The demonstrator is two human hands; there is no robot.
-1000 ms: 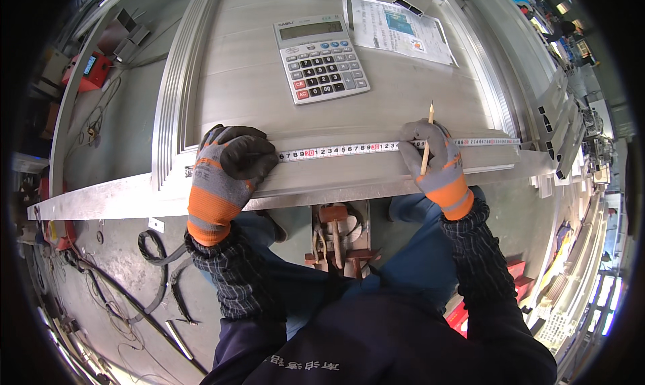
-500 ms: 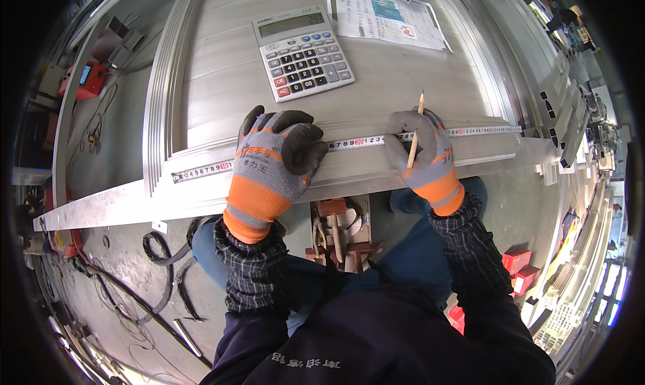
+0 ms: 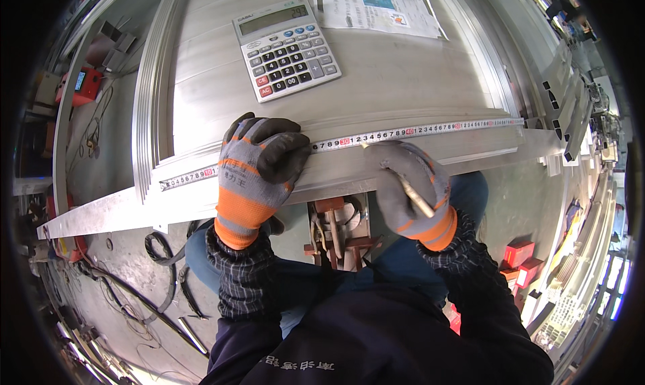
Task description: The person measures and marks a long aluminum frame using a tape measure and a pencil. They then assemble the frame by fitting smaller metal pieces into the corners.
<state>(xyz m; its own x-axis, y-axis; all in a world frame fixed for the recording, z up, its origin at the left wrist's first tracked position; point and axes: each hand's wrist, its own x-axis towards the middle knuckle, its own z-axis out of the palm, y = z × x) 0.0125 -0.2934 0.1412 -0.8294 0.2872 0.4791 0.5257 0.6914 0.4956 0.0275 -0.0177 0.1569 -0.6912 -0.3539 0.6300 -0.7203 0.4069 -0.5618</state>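
Note:
A long pale measuring ruler (image 3: pixel 390 135) with black and red markings lies along a silver metal profile (image 3: pixel 463 145). Over its left part, my gloved left hand (image 3: pixel 261 166) is closed, fingers curled and pressing it against the metal. Farther right, my gloved right hand (image 3: pixel 411 190) grips a wooden pencil (image 3: pixel 418 198), whose tip meets the profile at the ruler's lower edge. Behind the left hand sits a grey calculator (image 3: pixel 285 52) with dark keys and two red ones. My fingers hide part of the ruler and the pencil's middle.
Printed paper (image 3: pixel 383 9) lies on the metal sheets at the back. Below the profile, between my knees, is a wooden-handled hammer (image 3: pixel 334 227) among tools. Black hoses and cables (image 3: pixel 161 250) cover the left floor; red boxes (image 3: pixel 517 254) stand at the right.
My right hand has come down off the ruler and turned, bringing the pencil from upright to tip against the ruler's edge. The left hand stays on the ruler; the view has shifted slightly.

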